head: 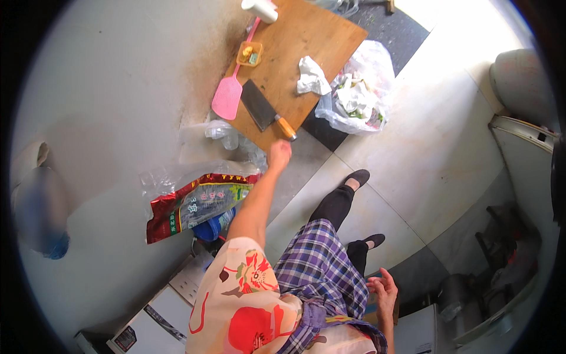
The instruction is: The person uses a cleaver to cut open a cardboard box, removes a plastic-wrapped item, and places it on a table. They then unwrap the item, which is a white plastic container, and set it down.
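Note:
My left hand (279, 155) reaches out to the near corner of a wooden table (309, 35), just short of a cleaver's wooden handle (286, 127). It is blurred, with the fingers curled, and what lies under them is hidden. The cleaver's dark blade (259, 105) lies flat on the tabletop. Beside the blade rests a pink fly swatter (227, 98). A small orange plastic tub (258, 46) with bits inside sits over the swatter's handle. Crumpled white tissue (311, 76) lies by the table's right edge. Low at my right side, my right hand (384, 290) hangs empty, fingers apart.
A clear plastic bag of rubbish (380, 66) hangs or stands against the table's right side. A white cylinder (261, 9) lies at the far end. Left of my arm is a red printed plastic sack (199, 203), above a blue container (210, 228). A gas cylinder (522, 79) stands far right.

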### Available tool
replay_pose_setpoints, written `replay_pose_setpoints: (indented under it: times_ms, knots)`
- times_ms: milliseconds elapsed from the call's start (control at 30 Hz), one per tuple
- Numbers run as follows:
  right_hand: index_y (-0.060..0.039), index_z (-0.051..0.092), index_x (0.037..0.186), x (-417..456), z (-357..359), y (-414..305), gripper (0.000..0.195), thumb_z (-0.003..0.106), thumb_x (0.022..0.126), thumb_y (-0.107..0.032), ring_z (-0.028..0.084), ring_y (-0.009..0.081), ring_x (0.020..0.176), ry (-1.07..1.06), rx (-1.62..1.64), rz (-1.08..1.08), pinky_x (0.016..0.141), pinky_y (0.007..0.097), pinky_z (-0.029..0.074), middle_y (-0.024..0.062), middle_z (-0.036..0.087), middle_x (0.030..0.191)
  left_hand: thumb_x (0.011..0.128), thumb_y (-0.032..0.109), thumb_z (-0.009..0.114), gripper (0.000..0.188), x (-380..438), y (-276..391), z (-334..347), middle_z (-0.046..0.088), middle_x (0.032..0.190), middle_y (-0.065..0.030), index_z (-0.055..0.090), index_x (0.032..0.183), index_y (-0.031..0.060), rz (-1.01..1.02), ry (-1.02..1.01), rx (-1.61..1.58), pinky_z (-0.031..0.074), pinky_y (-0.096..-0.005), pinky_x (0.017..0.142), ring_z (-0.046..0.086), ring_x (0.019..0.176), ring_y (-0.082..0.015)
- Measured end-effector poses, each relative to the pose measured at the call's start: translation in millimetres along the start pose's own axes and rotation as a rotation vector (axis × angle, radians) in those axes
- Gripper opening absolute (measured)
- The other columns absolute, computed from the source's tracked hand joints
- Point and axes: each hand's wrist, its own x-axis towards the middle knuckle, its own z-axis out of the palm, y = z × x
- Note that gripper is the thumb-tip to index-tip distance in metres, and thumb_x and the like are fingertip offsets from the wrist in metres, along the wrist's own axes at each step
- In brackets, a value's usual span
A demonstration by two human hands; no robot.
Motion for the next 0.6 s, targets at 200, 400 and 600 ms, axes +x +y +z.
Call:
replay_pose_setpoints:
  times_ms: [200, 400, 600]
  knots:
    - [0.0023, 0.044, 0.120, -31, -10, 21, 0.040, 0.054, 0.082, -0.003, 0.061, 0.0153, 0.070, 0.057, 0.123, -0.129, 0.056, 0.0217, 0.046, 0.0106, 0.063, 0.084, 0.080, 0.027, 0.046, 0.024, -157, -31, 3, 0.062, 0.063, -0.0082, 0.062, 0.076, 0.0102, -0.167, -0.463, 0.378, 0.047, -0.0410, 0.063, 0.062, 0.067, -0.0249]
    - [0.0028, 0.043, 0.122, -67, -18, 63, 0.043, 0.054, 0.081, -0.004, 0.061, 0.0154, 0.069, 0.068, 0.192, -0.192, 0.056, 0.0219, 0.046, 0.0113, 0.063, 0.084, 0.076, 0.025, 0.050, 0.029, -304, -116, -23, 0.061, 0.096, -0.0175, 0.063, 0.097, 0.0096, -0.030, -0.627, 0.428, 0.044, -0.0394, 0.082, 0.057, 0.094, -0.0326]
    - [0.0021, 0.044, 0.120, -106, -39, 129, 0.041, 0.053, 0.081, -0.005, 0.060, 0.0144, 0.066, 0.102, 0.345, -0.296, 0.054, 0.0207, 0.044, 0.0110, 0.063, 0.082, 0.075, 0.038, 0.052, 0.039, -319, -82, -42, 0.060, 0.096, -0.0192, 0.062, 0.096, 0.0059, 0.138, -0.643, 0.352, 0.044, -0.0385, 0.078, 0.057, 0.091, -0.0347]
